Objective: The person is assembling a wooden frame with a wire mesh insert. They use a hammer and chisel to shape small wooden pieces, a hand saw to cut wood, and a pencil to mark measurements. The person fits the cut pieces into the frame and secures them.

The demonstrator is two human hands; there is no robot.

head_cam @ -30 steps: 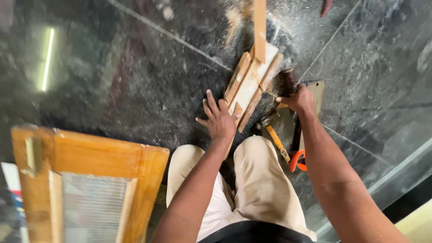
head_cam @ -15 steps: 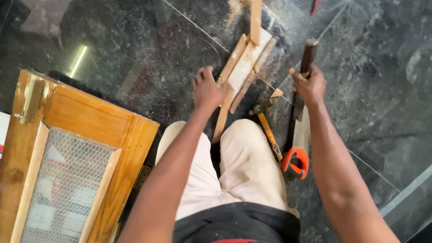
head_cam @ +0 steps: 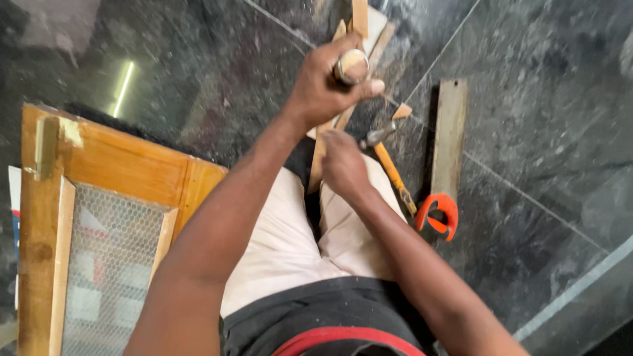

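Left hand (head_cam: 323, 86) gripped a round-ended tool handle (head_cam: 352, 66) over wood strips (head_cam: 330, 132); right hand (head_cam: 343, 165) rested on them, grip unclear. Hammer (head_cam: 390, 168), saw (head_cam: 445, 158) right; mesh frame (head_cam: 92, 224) left.

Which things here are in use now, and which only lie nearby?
In use:
left hand gripping a round-ended tool
right hand on the wood strips

Lying nearby:
hammer
saw
mesh frame

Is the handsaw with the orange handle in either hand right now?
No: the handsaw lies flat on the dark floor, apart from the right hand, while the left hand grips a round wooden handle.
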